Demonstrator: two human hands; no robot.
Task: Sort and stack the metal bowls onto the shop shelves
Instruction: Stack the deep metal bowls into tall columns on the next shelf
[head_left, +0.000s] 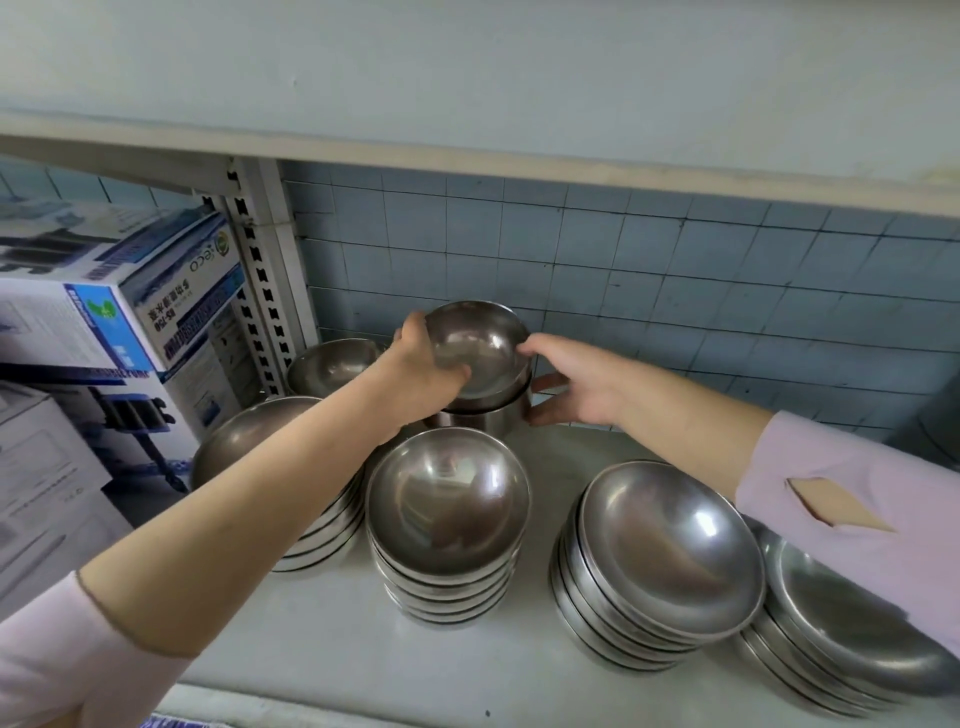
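left fingers (457, 373) and right fingers (527, 347) grasp the tilted bowl (478, 343) atop the back stack (485, 420).

Six stacks of metal bowls (447, 519), three boxes (192, 312) and two hands (421, 374).

Left forearm (291, 467) hides much of rear-left bowl stack (311, 540); far-right stack (852, 644) cut by frame edge, under sleeve (857, 499); box (156, 291) print unreadable.
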